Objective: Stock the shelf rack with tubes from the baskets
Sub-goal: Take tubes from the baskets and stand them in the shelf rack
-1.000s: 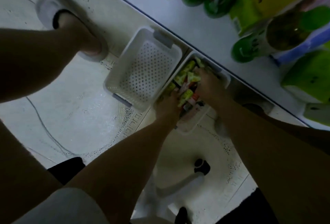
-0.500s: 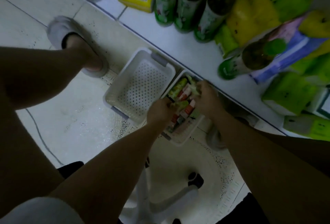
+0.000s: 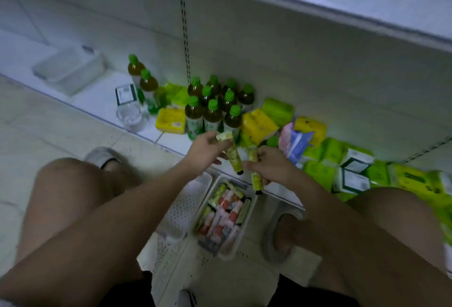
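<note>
My left hand (image 3: 205, 149) grips a yellow-green tube (image 3: 232, 155) with a dark cap pointing down. My right hand (image 3: 271, 166) grips a second yellow-green tube (image 3: 255, 174), also cap down. Both hands hover above a white basket (image 3: 241, 238) on the floor that holds several pink, red and green tubes (image 3: 225, 213). Left of it an empty perforated white basket (image 3: 183, 211) is partly hidden by my left forearm. The bottom board of the white shelf rack (image 3: 102, 101) runs just beyond the hands.
Several green-capped bottles (image 3: 212, 108) stand on the bottom shelf, with yellow and green packs (image 3: 259, 125) to their right. A clear lidded box (image 3: 71, 69) and a clear jar (image 3: 130, 116) sit at left. My knees and slippered feet (image 3: 102, 157) flank the baskets.
Both hands have come up out of the tube basket, each with a green tube. My view has tilted upward, so the shelf and its back panel now fill the upper frame.
</note>
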Demonstrator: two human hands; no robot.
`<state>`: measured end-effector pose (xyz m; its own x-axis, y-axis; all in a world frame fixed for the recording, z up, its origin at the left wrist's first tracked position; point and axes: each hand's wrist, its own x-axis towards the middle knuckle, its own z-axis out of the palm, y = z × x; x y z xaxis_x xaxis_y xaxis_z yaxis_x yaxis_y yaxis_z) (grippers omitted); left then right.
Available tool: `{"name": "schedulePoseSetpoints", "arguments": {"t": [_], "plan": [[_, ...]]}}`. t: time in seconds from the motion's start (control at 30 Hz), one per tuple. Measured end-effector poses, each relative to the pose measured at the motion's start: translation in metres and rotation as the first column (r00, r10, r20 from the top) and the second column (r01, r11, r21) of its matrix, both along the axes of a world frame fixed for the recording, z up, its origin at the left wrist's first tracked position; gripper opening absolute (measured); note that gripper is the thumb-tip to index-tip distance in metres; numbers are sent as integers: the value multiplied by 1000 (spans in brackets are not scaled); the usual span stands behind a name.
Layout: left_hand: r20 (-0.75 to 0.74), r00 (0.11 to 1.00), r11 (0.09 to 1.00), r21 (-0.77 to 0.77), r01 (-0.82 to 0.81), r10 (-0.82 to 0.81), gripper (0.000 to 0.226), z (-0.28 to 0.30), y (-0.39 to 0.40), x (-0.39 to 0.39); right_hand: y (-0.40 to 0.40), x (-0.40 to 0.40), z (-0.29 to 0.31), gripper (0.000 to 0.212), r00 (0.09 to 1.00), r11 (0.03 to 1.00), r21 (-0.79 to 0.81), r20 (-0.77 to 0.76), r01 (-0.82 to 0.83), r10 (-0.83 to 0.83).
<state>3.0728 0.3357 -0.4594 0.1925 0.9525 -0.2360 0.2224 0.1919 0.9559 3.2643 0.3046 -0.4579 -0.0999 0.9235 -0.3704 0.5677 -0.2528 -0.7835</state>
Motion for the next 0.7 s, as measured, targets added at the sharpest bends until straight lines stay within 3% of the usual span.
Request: {"name": "schedulePoseSetpoints", "arguments": {"t": [0.1,0.2,0.37,0.53,0.7], "plan": [[29,998,988,146,49,-54,21,64,6,3,-9,-4,58,6,995,979,192,-61,-66,79],[39,994,960,264,89,-102,20,126,8,4,-18,-8,115,5,991,958,257,-7,-127,133],[-45,988,859,488,153,-150,46,227,3,5,-31,-1,201,34,995,901,428,-36,-68,92],[-130,969,759,603,246,-211,41,312,-17,15,-51,15,286,31,993,860,510,-98,-9,69],[-132,972,706,668,234,-196,38,381,-36,31,-74,39,358,30,998,761,647,-23,55,-52]]}}
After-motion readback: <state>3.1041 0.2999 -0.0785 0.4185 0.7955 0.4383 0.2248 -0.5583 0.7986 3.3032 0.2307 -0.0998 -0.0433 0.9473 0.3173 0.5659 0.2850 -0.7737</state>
